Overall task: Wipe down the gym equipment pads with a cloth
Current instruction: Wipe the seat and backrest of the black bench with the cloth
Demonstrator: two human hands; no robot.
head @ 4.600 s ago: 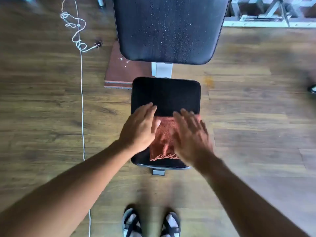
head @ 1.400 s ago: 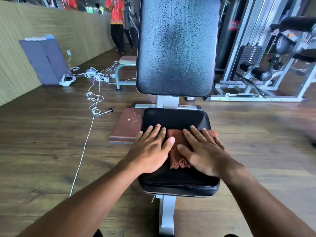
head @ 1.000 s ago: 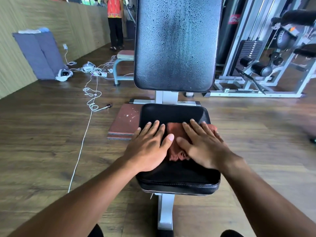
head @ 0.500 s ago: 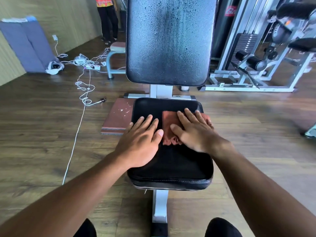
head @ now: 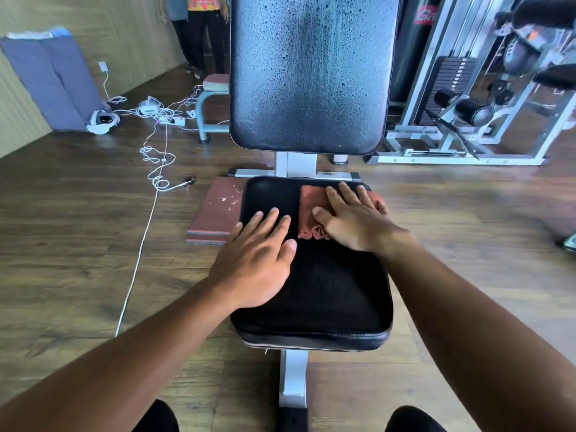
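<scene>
Right hand point(head: 352, 218) flat, fingers spread, pressing rust-red terry cloth point(head: 311, 210) onto black padded vinyl seat of bench point(head: 311, 294), centre frame, far right corner. Left hand point(head: 258, 257) flat, bracing seat. Advice: even pressure, overlapping passes, then droplet-covered black upright back pad point(head: 308, 73).

I see both of my bare forearms reaching forward from the bottom corners. My left hand point(head: 254, 263) lies palm down, its 4 fingers straight and close together, thumb tucked alongside. My right hand point(head: 352, 219) sits further ahead, also flat, fingers spread slightly, thumb angled toward the left hand's fingertips without touching them.
</scene>
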